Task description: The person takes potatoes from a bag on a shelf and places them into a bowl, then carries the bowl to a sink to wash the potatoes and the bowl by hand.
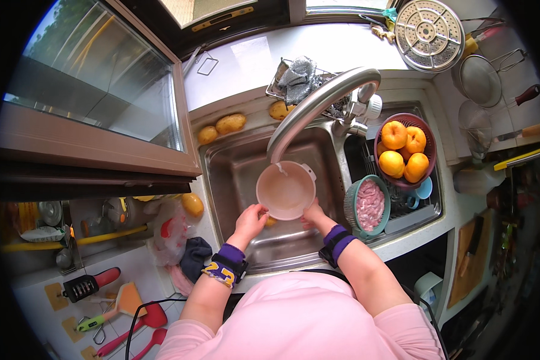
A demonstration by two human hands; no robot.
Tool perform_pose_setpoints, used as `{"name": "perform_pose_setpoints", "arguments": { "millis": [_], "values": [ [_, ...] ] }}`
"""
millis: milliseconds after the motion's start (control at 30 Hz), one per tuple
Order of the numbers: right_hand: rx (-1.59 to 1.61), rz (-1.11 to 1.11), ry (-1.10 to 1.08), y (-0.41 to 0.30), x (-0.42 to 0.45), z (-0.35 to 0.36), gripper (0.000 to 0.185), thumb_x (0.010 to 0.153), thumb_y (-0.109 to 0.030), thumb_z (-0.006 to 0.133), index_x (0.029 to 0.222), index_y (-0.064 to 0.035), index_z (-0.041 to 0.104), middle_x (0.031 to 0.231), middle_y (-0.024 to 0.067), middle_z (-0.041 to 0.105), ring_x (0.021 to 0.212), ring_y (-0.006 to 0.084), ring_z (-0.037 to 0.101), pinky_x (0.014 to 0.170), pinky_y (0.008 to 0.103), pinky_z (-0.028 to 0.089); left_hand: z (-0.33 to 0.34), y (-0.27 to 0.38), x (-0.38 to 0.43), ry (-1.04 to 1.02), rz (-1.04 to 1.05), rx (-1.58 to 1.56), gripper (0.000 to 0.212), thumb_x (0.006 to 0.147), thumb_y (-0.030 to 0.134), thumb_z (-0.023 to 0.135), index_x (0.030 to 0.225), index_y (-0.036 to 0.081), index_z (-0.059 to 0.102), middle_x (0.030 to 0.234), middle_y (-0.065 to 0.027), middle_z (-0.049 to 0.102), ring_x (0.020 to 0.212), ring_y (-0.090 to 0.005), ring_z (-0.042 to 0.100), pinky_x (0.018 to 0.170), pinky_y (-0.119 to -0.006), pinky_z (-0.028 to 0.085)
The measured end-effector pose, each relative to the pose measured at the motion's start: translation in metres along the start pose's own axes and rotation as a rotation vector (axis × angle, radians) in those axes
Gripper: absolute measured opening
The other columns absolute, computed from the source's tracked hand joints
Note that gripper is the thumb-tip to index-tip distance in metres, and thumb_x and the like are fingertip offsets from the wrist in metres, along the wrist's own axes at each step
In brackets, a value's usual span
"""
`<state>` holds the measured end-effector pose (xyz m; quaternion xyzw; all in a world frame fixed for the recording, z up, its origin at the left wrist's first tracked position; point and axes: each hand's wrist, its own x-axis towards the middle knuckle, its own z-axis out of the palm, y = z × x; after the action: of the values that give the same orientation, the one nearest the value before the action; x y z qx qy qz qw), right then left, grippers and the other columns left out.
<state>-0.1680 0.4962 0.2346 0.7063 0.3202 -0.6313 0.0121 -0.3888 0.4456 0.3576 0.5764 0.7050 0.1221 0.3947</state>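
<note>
A pale pink plastic basin (285, 191) is under the faucet (324, 103) in the steel sink (225, 180), and water runs into it from the spout. My left hand (252, 221) is at the basin's lower left rim, thumb and fingers near the edge; a yellowish piece (270, 221) shows beside the fingertips, partly hidden. My right hand (314, 213) touches the lower right side of the basin, its fingers partly behind the rim. Whether either hand grips the basin firmly is hard to tell. Both wrists wear purple bands with black straps.
Right of the sink sit a green basket (351, 202) of pink raw meat strips and a maroon basket (432, 155) of orange fruit. Potatoes (231, 123) lie along the back ledge, another (192, 204) at left. An open window sash (117, 148) juts in from the left.
</note>
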Motion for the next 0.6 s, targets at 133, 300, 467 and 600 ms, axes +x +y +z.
{"name": "perform_pose_setpoints", "arguments": {
  "millis": [133,300,467,600],
  "values": [
    [0.062,0.034,-0.07,-0.004,-0.005,0.002,0.058,0.088,-0.009,0.043,0.139,-0.0018,0.018,0.105,0.0224,0.062,0.073,0.0318,0.067,0.05,0.046,0.057,0.0,0.007,0.015,0.033,-0.015,-0.117,0.02,0.084,0.014,0.063,0.101,0.004,0.064,0.088,-0.0089,0.066,0.076,-0.0192,0.064,0.071,-0.032,0.051],
    [-0.031,0.081,-0.25,-0.011,-0.023,-0.006,0.027,0.088,-0.01,0.046,0.109,0.005,0.054,0.084,0.02,0.066,0.063,0.0296,0.067,0.048,0.0433,0.058,-0.05,0.06,0.05,0.394,0.078,-0.528,0.013,0.089,0.006,0.057,0.1,0.002,0.062,0.083,-0.0038,0.065,0.077,-0.01,0.061,0.071,-0.025,0.049],
    [-0.067,0.014,-0.285,-0.023,-0.045,-0.002,0.027,0.089,-0.017,0.051,0.099,0.007,0.06,0.075,0.0179,0.066,0.058,0.0274,0.066,0.048,0.0385,0.058,-0.128,0.151,0.093,0.592,0.558,-0.592,0.021,0.09,0.009,0.059,0.11,0.003,0.06,0.092,-0.005,0.065,0.082,-0.0117,0.061,0.073,-0.025,0.049],
    [-0.063,-0.044,-0.283,-0.032,-0.055,-0.001,0.032,0.089,-0.021,0.053,0.102,0.0067,0.061,0.079,0.0165,0.066,0.063,0.0253,0.068,0.05,0.0365,0.058,-0.158,0.198,0.133,0.805,0.71,0.007,0.031,0.086,0.014,0.065,0.116,0.006,0.058,0.103,-0.0095,0.059,0.084,-0.0163,0.058,0.074,-0.029,0.048]
  ]
}}
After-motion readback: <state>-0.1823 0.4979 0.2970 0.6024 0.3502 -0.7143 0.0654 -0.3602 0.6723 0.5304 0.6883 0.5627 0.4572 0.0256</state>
